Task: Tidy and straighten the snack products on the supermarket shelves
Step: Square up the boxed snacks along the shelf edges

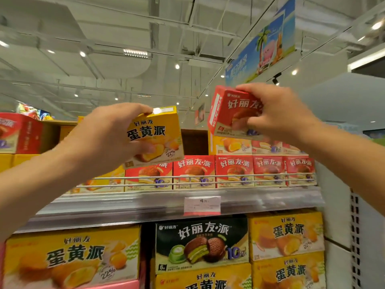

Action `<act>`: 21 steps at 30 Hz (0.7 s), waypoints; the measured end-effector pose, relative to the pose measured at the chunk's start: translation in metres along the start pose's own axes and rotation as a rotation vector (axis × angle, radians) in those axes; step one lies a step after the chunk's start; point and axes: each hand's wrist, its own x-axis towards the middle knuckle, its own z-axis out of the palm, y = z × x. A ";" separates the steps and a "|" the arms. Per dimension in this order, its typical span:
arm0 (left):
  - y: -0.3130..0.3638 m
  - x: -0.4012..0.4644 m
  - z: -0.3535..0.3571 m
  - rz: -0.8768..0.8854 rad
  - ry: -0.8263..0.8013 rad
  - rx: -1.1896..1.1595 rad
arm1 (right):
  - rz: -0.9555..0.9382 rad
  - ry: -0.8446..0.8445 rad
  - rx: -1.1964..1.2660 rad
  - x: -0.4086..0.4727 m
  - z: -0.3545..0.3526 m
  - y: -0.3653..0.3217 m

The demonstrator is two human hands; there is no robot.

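Note:
My left hand (104, 138) grips a small yellow egg-yolk pie box (158, 136), held tilted above the top shelf's red boxes. My right hand (277, 111) holds a small red pie box (229, 113) up in the air, over a second layer of boxes (233, 146) at the right end of that shelf. A row of red pie boxes (233, 172) stands behind the wire rail (187, 181) of the top shelf. A gap shows between the two held boxes, with a dark brown back panel (194, 142) behind it.
Below the shelf edge with its price tag (202, 205) sit large yellow boxes (73, 257), a black matcha pie box (201, 243) and stacked yellow boxes (287, 236). A red carton (18, 133) stands at far left. A white perforated panel (354, 236) borders the right.

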 end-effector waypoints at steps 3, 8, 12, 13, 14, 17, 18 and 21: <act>-0.024 -0.021 -0.012 0.052 -0.021 0.090 | -0.065 0.026 -0.101 0.046 0.013 -0.009; -0.051 -0.045 -0.023 0.079 -0.016 0.113 | -0.159 -0.056 -0.296 0.086 0.046 -0.026; -0.062 -0.056 -0.027 0.069 -0.038 0.116 | -0.153 -0.112 -0.345 0.092 0.068 -0.028; -0.064 -0.058 -0.027 0.067 -0.049 0.113 | -0.149 -0.121 -0.347 0.092 0.070 -0.027; -0.066 -0.059 -0.027 0.064 -0.057 0.105 | -0.145 -0.123 -0.354 0.093 0.073 -0.026; -0.067 -0.062 -0.025 0.066 -0.058 0.087 | -0.127 -0.121 -0.374 0.094 0.077 -0.021; -0.067 -0.062 -0.024 0.069 -0.059 0.078 | -0.114 -0.129 -0.370 0.095 0.078 -0.018; -0.067 -0.062 -0.019 0.077 -0.058 0.045 | -0.066 -0.194 -0.341 0.095 0.085 -0.011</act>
